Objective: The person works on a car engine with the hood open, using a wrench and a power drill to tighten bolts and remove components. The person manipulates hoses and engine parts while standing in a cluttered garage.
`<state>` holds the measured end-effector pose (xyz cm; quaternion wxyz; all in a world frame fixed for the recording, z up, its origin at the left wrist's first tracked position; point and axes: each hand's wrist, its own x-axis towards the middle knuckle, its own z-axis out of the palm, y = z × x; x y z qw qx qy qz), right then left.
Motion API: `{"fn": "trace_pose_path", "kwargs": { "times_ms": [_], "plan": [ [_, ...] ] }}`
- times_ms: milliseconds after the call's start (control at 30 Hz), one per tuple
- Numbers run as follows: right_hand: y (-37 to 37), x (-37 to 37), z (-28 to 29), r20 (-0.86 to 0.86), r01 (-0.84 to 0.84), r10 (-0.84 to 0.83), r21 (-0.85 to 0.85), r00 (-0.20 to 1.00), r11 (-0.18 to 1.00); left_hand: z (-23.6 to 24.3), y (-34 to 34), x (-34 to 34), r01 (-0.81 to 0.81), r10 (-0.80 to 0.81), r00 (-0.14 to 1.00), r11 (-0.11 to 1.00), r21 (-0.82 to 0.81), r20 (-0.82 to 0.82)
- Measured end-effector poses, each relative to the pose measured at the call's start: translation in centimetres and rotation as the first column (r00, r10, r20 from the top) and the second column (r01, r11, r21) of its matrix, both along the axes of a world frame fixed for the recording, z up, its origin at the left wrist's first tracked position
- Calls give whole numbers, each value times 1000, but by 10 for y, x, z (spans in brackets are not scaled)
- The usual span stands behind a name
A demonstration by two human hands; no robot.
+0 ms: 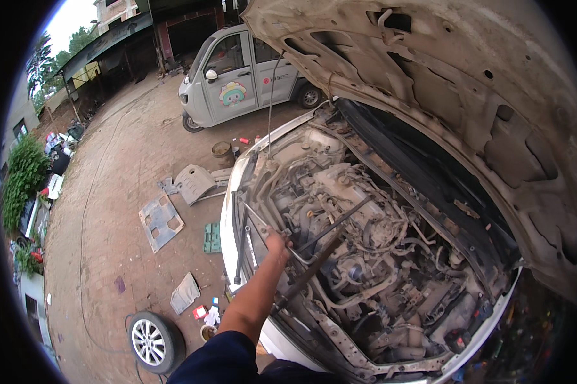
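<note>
My left hand (277,243) reaches over the front edge of a white car, its fingers closed around a thin metal rod (256,215). Right beside the fingers, a bent dark metal bar (337,225) slants across the engine (346,185). On the car's front edge, next to my forearm, lie a silver wrench (251,247) and a long dark bar with a socket-like end (240,261). Hidden behind my fingers is the exact grip on the rod. My right hand cannot be made out.
The raised hood (429,70) hangs over the engine bay, with a thin prop rod (272,105) at the far side. On the brick ground are a wheel (149,341), a green tool case (211,237), flat panels (161,221) and a bucket (222,152). A small grey vehicle (237,80) stands beyond.
</note>
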<state>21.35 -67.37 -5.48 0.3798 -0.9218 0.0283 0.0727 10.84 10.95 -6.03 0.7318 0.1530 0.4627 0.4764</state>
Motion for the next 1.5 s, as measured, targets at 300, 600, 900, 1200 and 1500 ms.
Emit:
{"fn": "trace_pose_path", "kwargs": {
  "times_ms": [300,600,900,1200,1500],
  "plan": [
    [46,-70,16,-93,-152,186,289,978,945,134,-62,-10,128,-175,932,978,165,316],
    [294,-37,160,198,-377,589,905,783,196,190,-189,-9,417,-420,658,894,163,625],
    [274,-28,190,-504,528,168,833,847,-163,192,-342,30,594,-599,727,794,132,336],
    [202,-38,214,-356,292,-80,858,931,-422,258,-423,72,753,-811,551,584,302,196],
    [12,-29,250,-68,-230,-704,919,707,-320,208,-326,63,936,-817,239,51,347,-525]
  ]
}}
